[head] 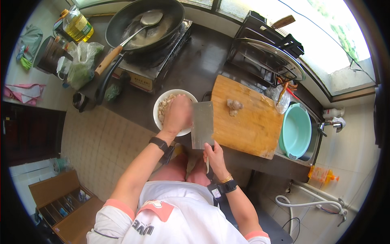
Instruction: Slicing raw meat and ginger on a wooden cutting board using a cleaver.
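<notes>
A white bowl (pixel 156 115) with pale chopped pieces in it stands at the counter's front edge. Over the bowl is my left hand (pixel 179 113), blurred, its fingers pointing down; whether it grips anything is hidden. My right hand (pixel 215 157) holds a cleaver (pixel 202 125) by its handle, the broad blade upright in view between the bowl and the cutting board. On the wooden cutting board (pixel 249 122), right of the blade, lies a small greyish-brown lump of food (pixel 234 106).
A black wok (pixel 112 33) holding a metal spatula (pixel 151 19) sits on a gas stove (pixel 141 80) at upper left. Behind the board stands a rack with a glass lid (pixel 292 58). A turquoise basin (pixel 297 131) rests at the sink. An oil bottle (pixel 77 26) stands far left.
</notes>
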Tool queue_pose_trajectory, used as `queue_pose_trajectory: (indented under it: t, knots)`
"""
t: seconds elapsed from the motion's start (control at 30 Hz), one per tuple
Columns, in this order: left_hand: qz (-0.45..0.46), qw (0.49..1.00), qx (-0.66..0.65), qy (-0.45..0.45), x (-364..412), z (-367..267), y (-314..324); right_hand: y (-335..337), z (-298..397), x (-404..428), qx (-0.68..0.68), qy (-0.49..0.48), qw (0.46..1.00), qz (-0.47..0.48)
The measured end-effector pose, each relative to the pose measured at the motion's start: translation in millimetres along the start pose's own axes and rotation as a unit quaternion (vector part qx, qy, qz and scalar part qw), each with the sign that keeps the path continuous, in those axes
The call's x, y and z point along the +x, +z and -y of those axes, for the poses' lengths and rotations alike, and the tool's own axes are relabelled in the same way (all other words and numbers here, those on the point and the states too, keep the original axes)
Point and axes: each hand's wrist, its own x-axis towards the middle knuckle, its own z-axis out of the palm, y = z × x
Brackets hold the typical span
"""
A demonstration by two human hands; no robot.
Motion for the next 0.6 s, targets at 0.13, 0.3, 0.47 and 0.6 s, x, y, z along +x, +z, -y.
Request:
queue_pose_trajectory:
  t: [0.13, 0.3, 0.47, 0.6]
  knots:
    - [0.024, 1.000, -0.013, 0.008, 0, 12, 16, -2, 7, -7, -0.001, -0.005, 0.999, -0.047]
    - [-0.036, 0.998, 0.034, 0.044, -3, 24, 36, 3, 12, -8, -0.010, -0.011, 0.998, -0.055]
    - [-0.017, 0.997, -0.067, 0.014, 0, 19, 22, 10, 10, -1, -0.009, -0.023, 0.998, -0.054]
    - [-0.059, 0.992, -0.105, 0.030, 4, 25, 6, 17, 14, 2, -0.007, -0.031, 0.998, -0.052]
